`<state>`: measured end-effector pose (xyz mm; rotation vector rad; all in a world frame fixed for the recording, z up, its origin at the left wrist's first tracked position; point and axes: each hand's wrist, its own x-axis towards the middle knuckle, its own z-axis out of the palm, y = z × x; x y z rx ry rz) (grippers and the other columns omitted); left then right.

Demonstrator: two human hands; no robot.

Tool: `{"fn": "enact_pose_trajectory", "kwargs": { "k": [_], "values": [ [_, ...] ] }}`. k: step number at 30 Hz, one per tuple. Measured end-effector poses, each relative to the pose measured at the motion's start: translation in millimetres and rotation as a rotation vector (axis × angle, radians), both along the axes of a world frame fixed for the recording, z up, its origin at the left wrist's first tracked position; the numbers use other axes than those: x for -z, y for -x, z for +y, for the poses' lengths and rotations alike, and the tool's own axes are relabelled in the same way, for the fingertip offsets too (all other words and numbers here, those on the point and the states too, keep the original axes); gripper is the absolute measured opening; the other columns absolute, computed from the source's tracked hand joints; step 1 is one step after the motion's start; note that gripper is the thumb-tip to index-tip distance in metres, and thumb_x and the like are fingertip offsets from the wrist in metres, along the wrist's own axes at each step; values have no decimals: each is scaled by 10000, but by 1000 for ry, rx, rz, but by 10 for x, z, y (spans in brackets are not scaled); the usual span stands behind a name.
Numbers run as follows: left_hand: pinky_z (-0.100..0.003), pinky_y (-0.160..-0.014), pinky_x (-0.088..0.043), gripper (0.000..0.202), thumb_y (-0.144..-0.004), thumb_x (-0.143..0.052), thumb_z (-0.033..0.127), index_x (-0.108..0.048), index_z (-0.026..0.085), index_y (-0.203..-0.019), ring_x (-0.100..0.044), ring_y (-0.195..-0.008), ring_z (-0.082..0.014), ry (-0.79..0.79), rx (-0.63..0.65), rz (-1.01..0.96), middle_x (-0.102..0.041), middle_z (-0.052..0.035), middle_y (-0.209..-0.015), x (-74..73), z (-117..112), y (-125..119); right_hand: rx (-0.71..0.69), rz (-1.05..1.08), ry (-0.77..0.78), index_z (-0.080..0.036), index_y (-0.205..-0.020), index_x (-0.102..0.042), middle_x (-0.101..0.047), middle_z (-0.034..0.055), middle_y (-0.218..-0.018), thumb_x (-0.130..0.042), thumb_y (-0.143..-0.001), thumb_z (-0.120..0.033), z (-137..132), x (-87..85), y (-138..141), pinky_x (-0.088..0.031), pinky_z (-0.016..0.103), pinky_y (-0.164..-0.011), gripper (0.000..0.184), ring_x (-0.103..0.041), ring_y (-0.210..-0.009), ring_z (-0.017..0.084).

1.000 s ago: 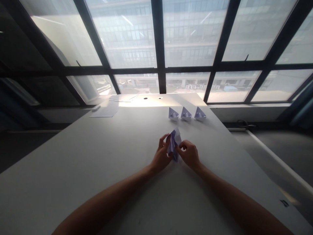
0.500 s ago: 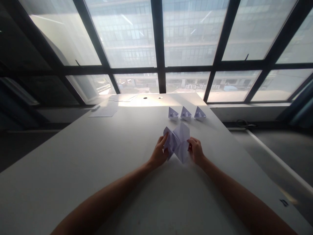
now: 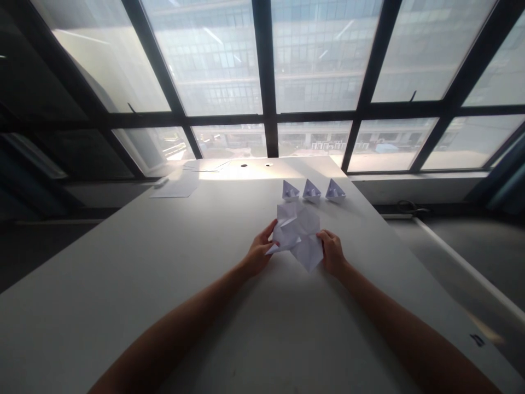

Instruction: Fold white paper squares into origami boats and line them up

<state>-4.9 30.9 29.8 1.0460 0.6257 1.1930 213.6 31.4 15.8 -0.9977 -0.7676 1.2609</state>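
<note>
Between my hands, over the table, is a creased sheet of white paper (image 3: 305, 232), partly unfolded with raised folds and flaps. My left hand (image 3: 259, 251) grips its left side, with the thumb and fingers around a folded flap. At the right edge, my right hand (image 3: 333, 251) pinches the paper between thumb and fingers. Just beyond the sheet stand three folded paper boats in a row: a left one (image 3: 290, 191), a middle one (image 3: 311, 191) and a right one (image 3: 335, 191).
The white table (image 3: 164, 262) stretches toward large windows with dark frames. Flat white sheets (image 3: 175, 187) lie at its far left, with a small pale object on them. Two round holes sit near the far edge. A dark mark (image 3: 476, 340) is at the near right.
The paper has opened out wider and flatter between my hands. My left hand has shifted slightly left, drawing its side outward; my right hand has moved slightly right.
</note>
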Motion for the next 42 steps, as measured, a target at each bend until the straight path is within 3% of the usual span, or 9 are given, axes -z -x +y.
{"fn": "enact_pose_trajectory", "kwargs": {
  "k": [8, 14, 19, 24, 27, 32, 36, 38, 42],
  "values": [
    [-231, -613, -522, 892, -647, -767, 126, -432, 261, -1463, -667, -825, -183, 48, -25, 58, -455, -105, -1481, -71, 31, 108, 212, -134, -49, -219, -623, -481, -396, -76, -521, -603, -684, -378, 116, 85, -82, -302, 217, -426, 210, -364, -470, 102],
    [-263, -795, -549, 825, -672, -739, 119, -464, 277, -1434, -636, -1063, -228, -6, -94, 90, -325, -59, -1565, -64, 252, 395, 371, -451, -43, -195, -737, -556, -464, -48, -521, -576, -753, -461, 217, 116, -282, -281, 231, -397, 267, -383, -436, 114],
    [-290, -909, -519, 819, -594, -747, 76, -547, 245, -1370, -558, -1215, -272, 24, -89, 128, -349, -68, -1553, 13, 396, 530, 366, -721, -114, -201, -732, -535, -538, 2, -527, -525, -791, -488, 228, 123, -325, -297, 255, -433, 294, -448, -444, 148],
    [-310, -887, -529, 632, -707, -721, 177, -592, 185, -1326, -637, -1086, -242, 99, -167, 334, -567, -105, -1383, 78, 403, 460, 291, -874, -190, -210, -751, -539, -619, 52, -599, -502, -824, -474, 206, 147, -300, -360, 279, -521, 277, -562, -532, 199],
    [-277, -855, -533, 556, -733, -717, 173, -627, 170, -1282, -654, -1038, -212, 67, -250, 401, -618, -91, -1321, 57, 374, 416, 288, -916, -185, -209, -770, -562, -639, 62, -621, -492, -841, -472, 203, 159, -298, -367, 284, -543, 281, -582, -555, 210],
    [-264, -701, -562, 606, -720, -740, 145, -607, 195, -1310, -700, -840, -180, 221, -280, 317, -702, -79, -1157, 23, 383, 415, 324, -969, -147, -210, -789, -584, -644, 63, -638, -468, -856, -455, 224, 179, -307, -356, 282, -537, 279, -568, -549, 208],
    [-297, -834, -554, 452, -781, -743, 262, -674, 156, -1214, -676, -997, -218, 244, -327, 281, -675, -111, -1220, 16, 387, 393, 276, -991, -175, -219, -844, -583, -621, 32, -596, -466, -863, -418, 185, 156, -274, -357, 279, -549, 232, -565, -539, 207],
    [-324, -929, -520, 521, -762, -785, 331, -660, 153, -1236, -628, -1122, -255, 154, -310, 296, -616, -129, -1315, 5, 361, 385, 244, -1001, -211, -223, -888, -580, -614, 19, -588, -457, -870, -387, 148, 135, -248, -358, 276, -558, 206, -569, -543, 206],
    [-369, -1035, -447, 903, -594, -915, 298, -519, 168, -1395, -541, -1245, -315, 30, -310, 445, -485, -152, -1450, -6, 308, 412, 232, -1041, -214, -231, -813, -579, -628, 22, -635, -491, -816, -327, 110, 123, -215, -370, 273, -583, 130, -580, -593, 197]
  ]
}}
